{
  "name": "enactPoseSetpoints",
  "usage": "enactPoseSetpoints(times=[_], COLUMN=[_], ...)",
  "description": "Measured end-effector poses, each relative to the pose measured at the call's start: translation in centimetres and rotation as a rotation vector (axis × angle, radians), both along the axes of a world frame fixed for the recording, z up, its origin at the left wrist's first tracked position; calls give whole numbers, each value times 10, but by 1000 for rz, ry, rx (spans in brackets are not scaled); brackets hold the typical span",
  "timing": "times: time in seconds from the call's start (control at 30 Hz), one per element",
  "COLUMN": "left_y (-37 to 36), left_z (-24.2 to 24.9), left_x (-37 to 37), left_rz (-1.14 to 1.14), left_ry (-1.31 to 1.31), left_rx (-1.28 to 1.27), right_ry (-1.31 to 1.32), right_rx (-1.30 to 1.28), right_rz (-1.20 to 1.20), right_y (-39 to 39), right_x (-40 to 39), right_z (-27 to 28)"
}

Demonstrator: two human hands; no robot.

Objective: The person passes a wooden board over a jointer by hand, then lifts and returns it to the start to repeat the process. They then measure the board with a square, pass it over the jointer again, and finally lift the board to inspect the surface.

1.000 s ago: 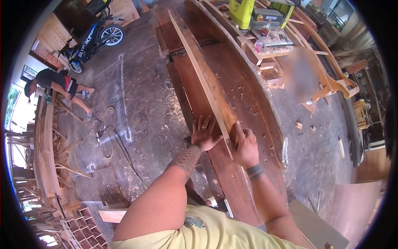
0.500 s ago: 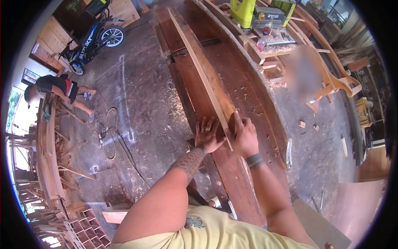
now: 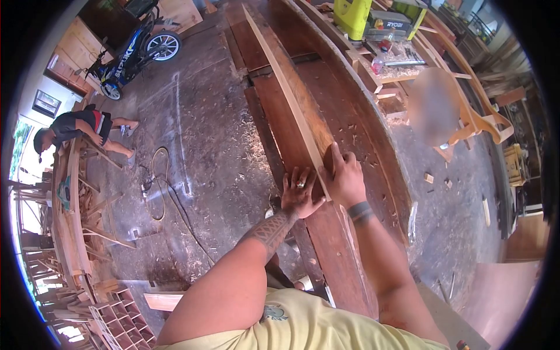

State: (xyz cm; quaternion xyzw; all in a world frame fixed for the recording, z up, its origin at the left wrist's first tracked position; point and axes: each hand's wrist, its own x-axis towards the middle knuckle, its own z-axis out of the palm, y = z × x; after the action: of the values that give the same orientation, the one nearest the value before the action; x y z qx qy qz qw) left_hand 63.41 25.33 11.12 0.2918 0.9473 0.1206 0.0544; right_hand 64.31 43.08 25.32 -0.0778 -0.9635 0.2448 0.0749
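A long, narrow wooden plank (image 3: 282,73) stands on edge over the reddish-brown wooden workbench (image 3: 326,87), running away from me. Its pale edge faces up and its darker side faces right. My right hand (image 3: 347,182) grips the near end of the plank, index finger stretched along the darker side. On the left of the plank my left hand (image 3: 299,195) lies with fingers spread on the reddish board, its thumb reaching toward the plank's near end. A ring shows on one of its fingers.
Wood shavings (image 3: 255,149) litter bench and floor. A green Ryobi machine (image 3: 392,23) stands at the upper right beside a curved wooden frame (image 3: 475,119). At left, a person (image 3: 76,125) bends over another bench. A motorcycle (image 3: 131,64) and a looped hose (image 3: 166,175) are nearer the middle.
The view has shifted slightly, so the scene sits a little further right and lower. Both hands keep nearly the same places at the plank's near end.
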Motion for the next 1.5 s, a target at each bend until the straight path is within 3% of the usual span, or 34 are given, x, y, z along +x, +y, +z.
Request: enactPoseSetpoints(times=[0.6,1.5], left_y=[2,-2], left_z=[7,2], left_x=[-2,-1], left_rz=[25,-10], left_ry=[-133,-97], left_rx=[-28,50], right_ry=[-2,8], right_rx=[2,29], right_rz=[-8,-17], right_y=[-11,-23], right_x=[-69,-165], right_z=[1,-9])
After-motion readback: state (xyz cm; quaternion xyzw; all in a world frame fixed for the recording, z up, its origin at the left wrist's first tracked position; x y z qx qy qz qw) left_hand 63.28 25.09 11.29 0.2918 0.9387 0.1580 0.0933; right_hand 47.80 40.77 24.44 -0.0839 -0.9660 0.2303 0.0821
